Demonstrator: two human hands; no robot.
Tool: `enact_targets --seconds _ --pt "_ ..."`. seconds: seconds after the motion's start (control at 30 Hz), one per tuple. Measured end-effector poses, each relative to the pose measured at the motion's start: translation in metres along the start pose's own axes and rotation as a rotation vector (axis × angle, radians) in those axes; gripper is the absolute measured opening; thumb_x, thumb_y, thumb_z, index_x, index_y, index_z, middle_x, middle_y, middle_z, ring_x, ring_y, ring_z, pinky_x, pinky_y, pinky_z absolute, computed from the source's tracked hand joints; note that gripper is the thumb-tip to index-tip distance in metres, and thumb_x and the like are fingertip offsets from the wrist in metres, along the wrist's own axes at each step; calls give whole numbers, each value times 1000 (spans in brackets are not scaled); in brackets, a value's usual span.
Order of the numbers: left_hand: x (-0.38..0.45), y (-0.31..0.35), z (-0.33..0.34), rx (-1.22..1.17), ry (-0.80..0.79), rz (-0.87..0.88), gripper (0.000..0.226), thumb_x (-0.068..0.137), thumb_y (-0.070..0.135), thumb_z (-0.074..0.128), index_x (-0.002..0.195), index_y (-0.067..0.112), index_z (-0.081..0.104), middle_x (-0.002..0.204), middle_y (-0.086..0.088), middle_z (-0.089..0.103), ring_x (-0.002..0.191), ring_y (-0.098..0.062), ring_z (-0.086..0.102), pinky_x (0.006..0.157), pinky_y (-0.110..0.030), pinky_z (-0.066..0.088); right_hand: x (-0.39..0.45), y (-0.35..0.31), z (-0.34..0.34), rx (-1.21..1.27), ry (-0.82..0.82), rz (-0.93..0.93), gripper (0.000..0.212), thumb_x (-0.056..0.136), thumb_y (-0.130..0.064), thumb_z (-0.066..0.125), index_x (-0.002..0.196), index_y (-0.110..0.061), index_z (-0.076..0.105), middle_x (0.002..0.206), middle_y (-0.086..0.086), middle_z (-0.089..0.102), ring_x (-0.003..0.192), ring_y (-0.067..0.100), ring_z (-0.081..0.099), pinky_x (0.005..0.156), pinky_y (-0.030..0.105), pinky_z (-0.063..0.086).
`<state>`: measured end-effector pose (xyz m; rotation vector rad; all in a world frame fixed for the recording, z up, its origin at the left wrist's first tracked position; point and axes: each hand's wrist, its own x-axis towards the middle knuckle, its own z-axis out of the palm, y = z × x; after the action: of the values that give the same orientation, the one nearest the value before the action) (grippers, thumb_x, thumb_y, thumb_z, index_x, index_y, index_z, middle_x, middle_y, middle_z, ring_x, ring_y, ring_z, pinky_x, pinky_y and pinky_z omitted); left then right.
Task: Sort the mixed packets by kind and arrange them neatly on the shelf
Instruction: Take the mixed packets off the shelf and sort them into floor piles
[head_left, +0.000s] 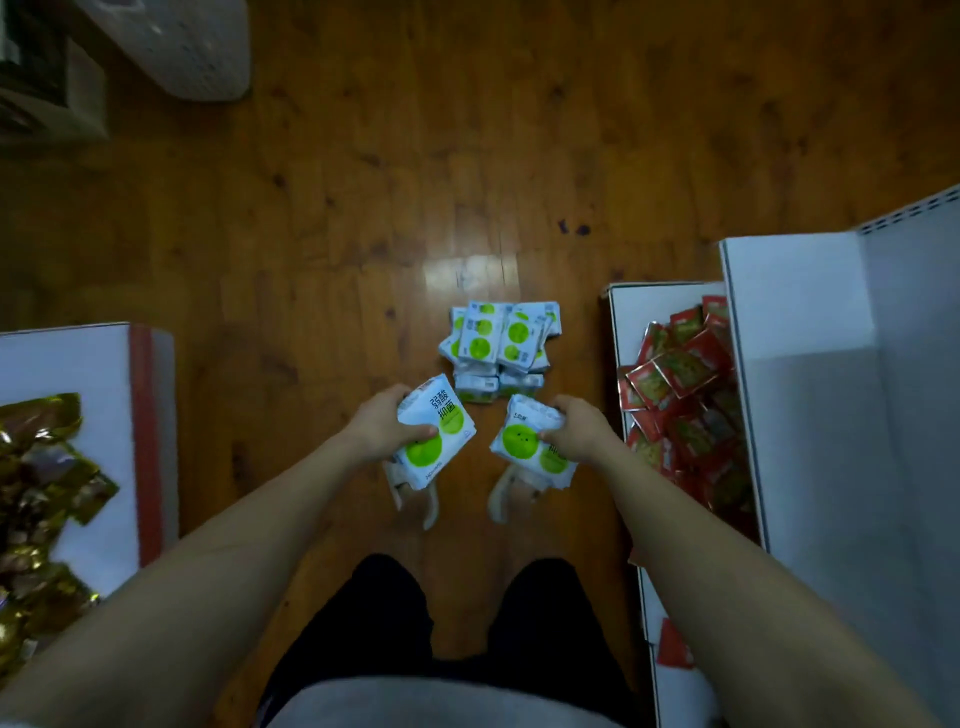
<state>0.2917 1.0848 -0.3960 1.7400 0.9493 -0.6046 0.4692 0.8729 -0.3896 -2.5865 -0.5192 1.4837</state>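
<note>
Head view, looking down: the left hand (382, 423) grips a white-and-green packet (434, 434), the right hand (574, 428) pinches another (530, 447), both above the wooden floor (311, 234). A neat packet stack (498, 348) sits just ahead; red sachets (680, 384) fill the right shelf (810, 364), gold wrappers (41, 467) the left.

the picture was dim overall, with a cool bluish cast on the white surfaces. the brightest spot was a patch of glare (464, 273) on the wooden floor (363, 182), a reflection of a light overhead. the white-and-green packets (498, 343) on the floor just below it were well lit but soft in detail. the upper corners fell off into darkness, and the white object (192, 47) at top left was blurred. wide-angle distortion bent the shelf edge (740, 389) at right and stretched both forearms at the bottom. the gold packets (36, 493) at left showed small glints.
</note>
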Motion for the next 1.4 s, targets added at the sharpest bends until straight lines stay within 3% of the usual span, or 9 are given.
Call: enact_targets --seconds 0.3,0.43,0.53,0.67,0.77,0.97,1.1,1.3,1.4 --pt "244 -39 77 95 -14 21 56 74 17 84 120 10 53 111 -8 63 95 -20 58 72 -26 41 248 61 30 -61 14 -14 47 91 -23 66 132 -7 50 132 18 57 119 36 54 93 39 46" --pt "339 -40 103 -110 134 16 53 81 5 75 126 -2 48 108 -11 58 95 -18 55 62 -14 46 341 79 44 -81 71 -54 46 93 -23 61 135 -8 49 135 21 56 122 39 52 97 40 44" --pt "392 -41 121 -287 243 -33 51 90 8 66 133 -2 40 112 -8 53 99 -20 56 71 -26 52 389 84 51 16 153 -43 42 94 -22 56 133 -10 51 130 22 57 120 40 52 94 38 45" --pt "428 -50 142 -177 175 -69 42 96 15 58 136 3 47 126 -9 59 113 -25 59 82 -31 49 424 90 58 98 242 -82 38 93 -21 55 129 -6 55 128 18 56 117 37 51 94 39 44" --pt "431 -53 147 -105 185 -141 47 92 21 64 134 4 50 132 -14 57 120 -28 56 83 -21 44 423 95 59 111 334 -106 40 93 -25 58 130 -10 54 130 15 50 118 32 47 96 34 37" --pt "416 -39 126 48 247 -227 67 83 41 73 133 6 45 133 -16 47 125 -31 45 98 -38 39 403 92 36 105 395 -184 29 96 -27 54 121 -12 57 123 10 52 117 28 45 89 33 36" --pt "382 -9 108 227 262 -161 76 85 50 68 140 7 39 140 -19 41 131 -36 37 104 -40 32 374 73 11 165 364 -177 21 98 -30 53 108 -13 58 97 8 64 94 25 59 75 37 46" --pt "256 80 63 382 196 -23 83 80 65 62 145 19 38 136 -14 46 126 -36 42 102 -45 39 247 22 -50 314 175 -142 34 93 -48 58 86 -16 56 77 1 59 75 26 64 68 45 56" --pt "172 132 32 466 140 35 76 80 70 58 140 25 44 134 -9 50 125 -32 44 98 -45 43 153 3 -88 282 181 -141 32 91 -47 61 82 -16 57 78 0 61 79 25 64 67 35 49"
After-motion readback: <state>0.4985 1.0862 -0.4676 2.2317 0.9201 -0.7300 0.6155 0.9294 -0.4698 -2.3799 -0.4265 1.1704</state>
